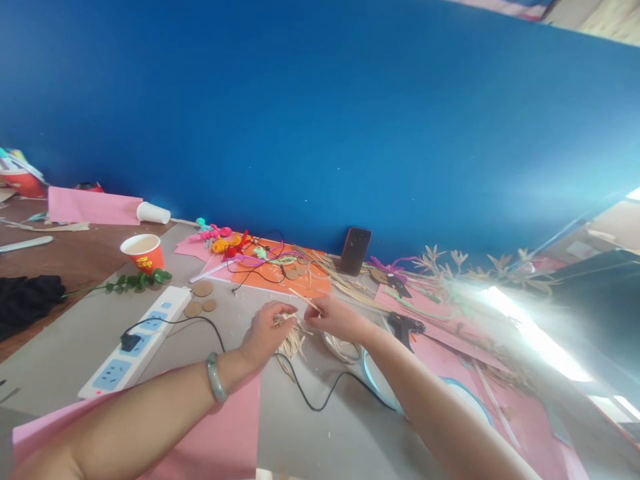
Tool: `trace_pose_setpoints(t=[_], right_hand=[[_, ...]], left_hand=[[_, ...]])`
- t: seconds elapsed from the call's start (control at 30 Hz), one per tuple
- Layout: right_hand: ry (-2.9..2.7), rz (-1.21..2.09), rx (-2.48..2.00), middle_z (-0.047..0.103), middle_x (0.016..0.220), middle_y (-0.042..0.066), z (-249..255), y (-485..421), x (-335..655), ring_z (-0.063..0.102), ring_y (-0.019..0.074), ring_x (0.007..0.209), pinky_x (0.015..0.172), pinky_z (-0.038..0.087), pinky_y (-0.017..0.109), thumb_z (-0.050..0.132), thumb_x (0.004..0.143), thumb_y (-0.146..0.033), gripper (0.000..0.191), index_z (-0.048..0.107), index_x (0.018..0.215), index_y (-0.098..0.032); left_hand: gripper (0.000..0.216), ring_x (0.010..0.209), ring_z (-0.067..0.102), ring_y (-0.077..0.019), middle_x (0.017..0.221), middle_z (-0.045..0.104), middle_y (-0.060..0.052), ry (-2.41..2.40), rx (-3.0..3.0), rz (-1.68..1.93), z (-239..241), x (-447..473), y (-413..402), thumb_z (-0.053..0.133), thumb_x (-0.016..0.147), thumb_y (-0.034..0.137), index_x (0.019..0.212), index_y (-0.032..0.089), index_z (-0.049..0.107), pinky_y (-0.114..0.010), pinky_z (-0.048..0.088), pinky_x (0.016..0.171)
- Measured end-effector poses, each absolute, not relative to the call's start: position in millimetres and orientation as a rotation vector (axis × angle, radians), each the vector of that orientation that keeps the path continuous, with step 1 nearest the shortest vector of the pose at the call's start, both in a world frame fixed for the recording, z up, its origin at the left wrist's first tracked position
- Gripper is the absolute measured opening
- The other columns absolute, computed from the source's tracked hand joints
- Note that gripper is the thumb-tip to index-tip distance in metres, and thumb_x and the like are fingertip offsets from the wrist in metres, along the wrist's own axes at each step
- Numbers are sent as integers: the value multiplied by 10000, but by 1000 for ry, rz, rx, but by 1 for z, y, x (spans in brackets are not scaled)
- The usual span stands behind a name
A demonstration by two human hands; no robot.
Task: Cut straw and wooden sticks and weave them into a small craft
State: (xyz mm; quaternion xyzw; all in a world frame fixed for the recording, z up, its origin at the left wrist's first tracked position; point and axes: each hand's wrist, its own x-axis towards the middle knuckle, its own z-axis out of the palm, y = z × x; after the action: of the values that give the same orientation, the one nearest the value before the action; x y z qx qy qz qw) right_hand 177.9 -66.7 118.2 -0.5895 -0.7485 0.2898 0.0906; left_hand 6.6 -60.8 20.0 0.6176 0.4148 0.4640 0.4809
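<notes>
My left hand (269, 328) is closed round a bundle of short pale straw strips (293, 343), whose loose ends fan out below the fingers. My right hand (330, 315) pinches a thin pale stick (304, 299) that slants up to the left, close to the bundle. A jade-coloured bangle (216, 377) circles my left wrist. Just beside my right hand lies a coil of pale strips (343, 348), partly hidden by my forearm. A black glue gun (404, 325) rests to the right of that hand.
A white power strip (145, 340) has a plugged-in black cable. Round wooden discs (202, 288) and a red paper cup (143, 252) are near it. Colourful pipe cleaners (225, 241), a leaning phone (355, 251) and pink paper (200, 433) lie around. A blue wall (300, 133) bounds the back.
</notes>
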Motion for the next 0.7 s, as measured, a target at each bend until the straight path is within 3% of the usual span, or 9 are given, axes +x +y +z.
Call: trace_pose_setpoints(t=[0.13, 0.3, 0.47, 0.7], right_hand=[[-2130, 998, -1712, 556, 612, -28, 128, -79, 182, 459, 103, 568, 540, 336, 215, 532, 706, -183, 89, 620, 712, -166], [-2116, 1043, -1670, 531, 637, -22, 134, -87, 189, 447, 110, 604, 556, 332, 223, 530, 741, -228, 92, 596, 719, -167], [-2068, 988, -1722, 539, 701, -10, 137, -92, 192, 459, 116, 638, 594, 347, 234, 491, 764, -224, 106, 583, 746, -176], [-1821, 993, -1691, 463, 616, -33, 123, -92, 196, 409, 99, 566, 537, 324, 221, 495, 772, -269, 112, 540, 722, -180]], left_hand=[[231, 965, 570, -197, 1007, 617, -62, 971, 1586, 1171, 27, 5, -64, 635, 737, 226, 961, 227, 689, -304, 442, 834], [61, 930, 572, -197, 920, 621, -62, 913, 1701, 1163, 29, 4, -64, 652, 737, 254, 736, 199, 678, -332, 423, 877], [72, 888, 574, -201, 848, 637, -54, 918, 1692, 1143, 30, 5, -65, 655, 727, 265, 704, 196, 659, -331, 422, 843], [131, 817, 575, -181, 801, 640, -45, 892, 1641, 1092, 35, 5, -69, 652, 734, 314, 711, 188, 676, -284, 423, 756]])
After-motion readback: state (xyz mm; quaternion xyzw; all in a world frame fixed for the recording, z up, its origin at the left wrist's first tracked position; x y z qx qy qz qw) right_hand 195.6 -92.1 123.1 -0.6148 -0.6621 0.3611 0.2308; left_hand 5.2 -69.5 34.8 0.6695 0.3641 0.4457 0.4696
